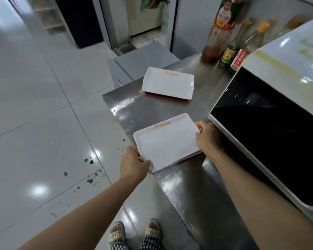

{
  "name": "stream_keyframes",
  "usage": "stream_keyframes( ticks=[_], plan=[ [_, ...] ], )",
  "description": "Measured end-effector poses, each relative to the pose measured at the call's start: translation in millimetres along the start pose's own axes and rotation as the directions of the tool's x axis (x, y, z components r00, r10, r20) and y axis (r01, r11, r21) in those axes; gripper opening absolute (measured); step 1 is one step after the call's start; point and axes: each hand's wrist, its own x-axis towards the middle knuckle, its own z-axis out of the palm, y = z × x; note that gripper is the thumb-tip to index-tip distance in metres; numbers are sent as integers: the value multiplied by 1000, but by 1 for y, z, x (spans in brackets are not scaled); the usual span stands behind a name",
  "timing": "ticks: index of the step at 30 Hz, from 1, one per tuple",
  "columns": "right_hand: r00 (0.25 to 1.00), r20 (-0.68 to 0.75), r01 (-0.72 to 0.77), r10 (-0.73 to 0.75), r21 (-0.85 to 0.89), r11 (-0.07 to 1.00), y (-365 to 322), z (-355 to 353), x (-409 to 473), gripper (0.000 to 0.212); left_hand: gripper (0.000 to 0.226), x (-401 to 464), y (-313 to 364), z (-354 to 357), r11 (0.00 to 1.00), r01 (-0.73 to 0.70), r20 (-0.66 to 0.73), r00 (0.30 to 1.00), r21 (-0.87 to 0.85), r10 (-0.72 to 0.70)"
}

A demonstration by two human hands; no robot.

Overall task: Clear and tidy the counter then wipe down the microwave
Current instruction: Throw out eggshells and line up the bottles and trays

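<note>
Near white tray (165,141) sits at the counter (192,179) front edge, gripped at opposite ends by left hand (134,164) and right hand (207,135); fingers curl under its rim, tips hidden. A 2nd tray (168,83) lies beyond, well apart. Microwave (271,130) is cut off at right; the bottles (219,31) behind are blurred.

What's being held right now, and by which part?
The near white tray, gripped at opposite short ends: left hand on its near-left corner, right hand on its far-right edge.
</note>
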Motion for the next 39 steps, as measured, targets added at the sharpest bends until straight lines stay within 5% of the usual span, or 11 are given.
stream_keyframes(
  ticks=[15,29,39],
  plan=[
    [997,69,-35,37,-18,999,4,-1,-3,19,18,6,3,0,999,-26,-18,999,47,27],
    [998,-60,1,2,43,999,-75,-35,7,20,9,40,57,-81,982,-191,-118,975,8,191],
    [974,-193,-107,117,60,992,-121,-33,61,24,5,134,121,-125,946,-307,36,952,102,305]
  ],
)
